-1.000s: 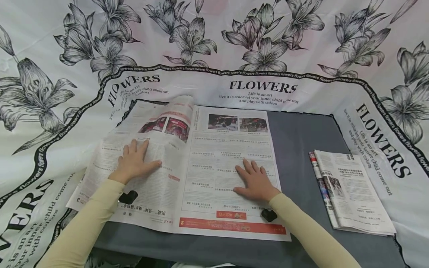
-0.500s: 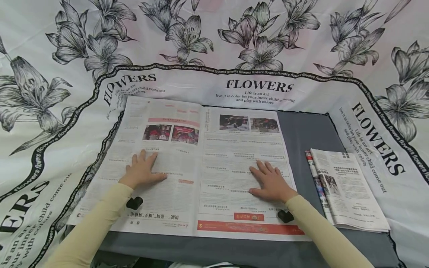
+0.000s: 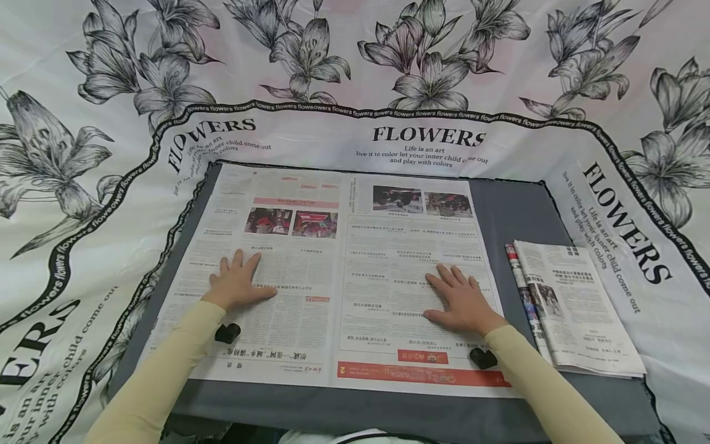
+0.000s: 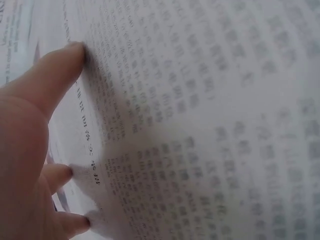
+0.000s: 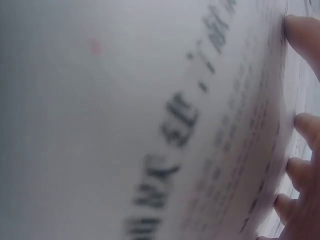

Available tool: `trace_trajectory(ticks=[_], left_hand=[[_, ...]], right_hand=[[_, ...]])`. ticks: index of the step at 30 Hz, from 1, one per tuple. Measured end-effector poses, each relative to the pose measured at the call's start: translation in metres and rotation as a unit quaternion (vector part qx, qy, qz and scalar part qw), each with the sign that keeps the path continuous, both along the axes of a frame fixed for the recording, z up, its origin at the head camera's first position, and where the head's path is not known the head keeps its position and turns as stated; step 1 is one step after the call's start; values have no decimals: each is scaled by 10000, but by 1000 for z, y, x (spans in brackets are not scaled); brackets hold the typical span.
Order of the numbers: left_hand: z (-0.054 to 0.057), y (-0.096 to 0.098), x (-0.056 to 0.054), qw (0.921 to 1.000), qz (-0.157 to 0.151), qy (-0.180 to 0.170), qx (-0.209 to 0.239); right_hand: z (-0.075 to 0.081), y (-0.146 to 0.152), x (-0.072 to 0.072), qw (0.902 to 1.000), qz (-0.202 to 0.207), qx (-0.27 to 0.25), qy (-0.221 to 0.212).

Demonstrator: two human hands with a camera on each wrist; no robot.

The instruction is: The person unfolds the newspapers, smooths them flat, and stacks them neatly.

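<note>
An unfolded newspaper (image 3: 310, 333) lies flat on the grey table, its two pages side by side with a fold line down the middle. On the left page rests my left hand (image 3: 237, 285), fingers spread and thumb pointing toward the fold. My right hand (image 3: 461, 302) rests on the right page with its fingers spread as well. In the left wrist view, the fingertips (image 4: 75, 52) meet the printed sheet. Fingertips (image 5: 295, 25) also touch the paper in the right wrist view. Neither hand grips anything.
A folded stack of newspapers (image 3: 577, 308) lies on the table's right side. The grey tabletop (image 3: 516, 209) shows around the open sheet. A white flower-printed cloth (image 3: 310, 142) rises behind the table and along both sides.
The left page, earlier curled up at its far inner corner, now lies flat. The newspaper and both hands have shifted to the right, and the hands stay spread on it.
</note>
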State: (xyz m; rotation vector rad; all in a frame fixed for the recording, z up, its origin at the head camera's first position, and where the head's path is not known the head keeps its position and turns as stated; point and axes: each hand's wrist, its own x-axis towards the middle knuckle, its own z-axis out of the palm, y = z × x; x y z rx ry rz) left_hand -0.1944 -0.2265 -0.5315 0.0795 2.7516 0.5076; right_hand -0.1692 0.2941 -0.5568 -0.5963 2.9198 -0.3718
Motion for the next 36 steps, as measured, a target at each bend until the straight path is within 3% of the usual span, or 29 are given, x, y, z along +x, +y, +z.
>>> trace_trajectory(ticks=[13,17,20,23,27,29,32,36], left_hand=[[-5,-2,0,9998,31,136,-138],[0,1,-5,9994,66,326,-72],[9,21,-17,9988,-79,491,-41],[17,53,-34,9980,-399,480,-60],[13,91,-48,9979,-618,175,-23],[8,100,-53,9985,-541,26,-4],[-1,96,-58,9994,-338,-78,-96],[-2,65,-64,9999,3,-105,-94]], right_hand=[[0,17,5,9994,-342,7,-49],[2,9,-1,9987,-383,-209,273],[8,-11,-16,9956,-295,-448,771],[14,-45,-35,9938,-99,-559,953],[12,-92,-51,9971,82,-580,488],[8,-108,-56,9985,39,-510,188],[1,-117,-59,9996,-125,-265,-47],[1,-102,-66,9994,-328,-7,-79]])
